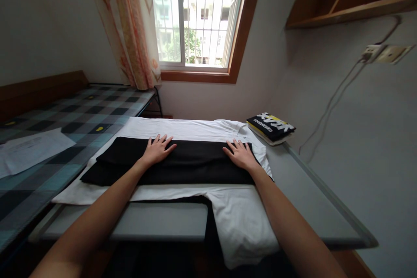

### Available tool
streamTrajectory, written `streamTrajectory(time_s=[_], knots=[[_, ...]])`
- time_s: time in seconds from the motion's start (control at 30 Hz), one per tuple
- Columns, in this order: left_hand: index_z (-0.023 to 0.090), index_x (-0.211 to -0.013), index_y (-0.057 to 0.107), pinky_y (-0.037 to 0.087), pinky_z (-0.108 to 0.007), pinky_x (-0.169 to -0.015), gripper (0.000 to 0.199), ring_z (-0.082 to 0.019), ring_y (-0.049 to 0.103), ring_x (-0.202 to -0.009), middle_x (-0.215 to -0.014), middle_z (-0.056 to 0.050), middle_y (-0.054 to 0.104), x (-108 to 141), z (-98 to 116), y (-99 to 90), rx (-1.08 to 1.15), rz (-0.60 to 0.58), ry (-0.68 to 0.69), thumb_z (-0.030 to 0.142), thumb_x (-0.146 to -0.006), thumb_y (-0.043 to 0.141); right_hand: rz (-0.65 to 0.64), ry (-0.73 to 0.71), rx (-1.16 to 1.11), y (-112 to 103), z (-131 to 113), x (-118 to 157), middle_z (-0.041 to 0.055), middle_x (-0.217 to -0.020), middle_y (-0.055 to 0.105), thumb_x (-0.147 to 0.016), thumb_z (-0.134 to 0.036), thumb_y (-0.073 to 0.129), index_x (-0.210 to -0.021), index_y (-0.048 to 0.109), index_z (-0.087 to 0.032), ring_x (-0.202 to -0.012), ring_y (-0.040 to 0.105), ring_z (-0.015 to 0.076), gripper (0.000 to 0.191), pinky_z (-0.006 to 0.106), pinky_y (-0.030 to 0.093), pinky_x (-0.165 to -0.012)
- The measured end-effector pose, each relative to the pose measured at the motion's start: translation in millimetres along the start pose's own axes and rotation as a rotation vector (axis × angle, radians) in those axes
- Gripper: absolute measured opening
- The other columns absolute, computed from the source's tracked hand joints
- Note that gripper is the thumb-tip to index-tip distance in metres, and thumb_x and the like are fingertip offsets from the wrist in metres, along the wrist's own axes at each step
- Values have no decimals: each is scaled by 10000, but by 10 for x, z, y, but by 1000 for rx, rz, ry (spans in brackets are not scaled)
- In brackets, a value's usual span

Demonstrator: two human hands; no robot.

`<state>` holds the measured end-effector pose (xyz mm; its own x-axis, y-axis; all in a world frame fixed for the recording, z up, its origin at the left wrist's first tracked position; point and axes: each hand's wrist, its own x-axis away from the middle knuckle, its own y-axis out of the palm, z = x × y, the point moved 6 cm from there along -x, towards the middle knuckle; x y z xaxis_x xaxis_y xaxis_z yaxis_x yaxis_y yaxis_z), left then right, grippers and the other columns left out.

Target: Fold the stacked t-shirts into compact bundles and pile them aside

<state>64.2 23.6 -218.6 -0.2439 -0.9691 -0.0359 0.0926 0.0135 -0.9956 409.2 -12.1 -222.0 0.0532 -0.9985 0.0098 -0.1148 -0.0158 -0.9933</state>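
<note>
Black folded trousers [195, 167], or a similar long black garment, lie lengthwise across a white T-shirt [182, 128] spread on the table. My left hand [157, 149] rests flat on the upper left part of the black cloth, fingers spread. Toward the other end, my right hand [241, 155] also lies flat with fingers apart, on the cloth's upper right part. One white sleeve hangs over the table's near edge, close to my right forearm. Neither hand grips anything.
The grey table [309, 200] meets the wall at right. Folded dark clothes with printed lettering [271, 128] sit at its far right corner. A checkered bed [107, 104] with white papers [35, 150] stands at left. A cord [335, 91] hangs at right.
</note>
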Motion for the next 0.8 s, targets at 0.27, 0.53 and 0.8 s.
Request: streamTrajectory(time_s=[0.27, 0.53, 0.8], knots=[[271, -1515, 340, 129, -599, -1159, 679, -339, 149, -1483, -1601, -60, 259, 0, -8, 20, -21, -28, -34, 634, -947, 262, -1, 16, 25, 34, 9, -15, 132, -1601, 240, -940, -685, 210, -1532, 325, -241, -1473, 179, 324, 749, 528, 133, -1171], [269, -1518, 331, 144, -597, -1160, 665, -333, 140, -1486, -1599, -54, 268, 17, 20, -9, -39, -33, -41, 616, -956, 258, -35, 40, 44, -1, -7, -5, 119, -1608, 228, -957, -642, 240, -1529, 330, -241, -1473, 189, 307, 705, 503, 130, -1175], [260, -1515, 339, 153, -586, -1162, 657, -331, 144, -1485, -1596, -63, 274, 13, 23, 0, -40, -26, -37, 604, -960, 266, -38, 34, 38, -11, -14, -1, 123, -1607, 229, -959, -635, 250, -1532, 324, -234, -1473, 189, 308, 703, 500, 137, -1173]])
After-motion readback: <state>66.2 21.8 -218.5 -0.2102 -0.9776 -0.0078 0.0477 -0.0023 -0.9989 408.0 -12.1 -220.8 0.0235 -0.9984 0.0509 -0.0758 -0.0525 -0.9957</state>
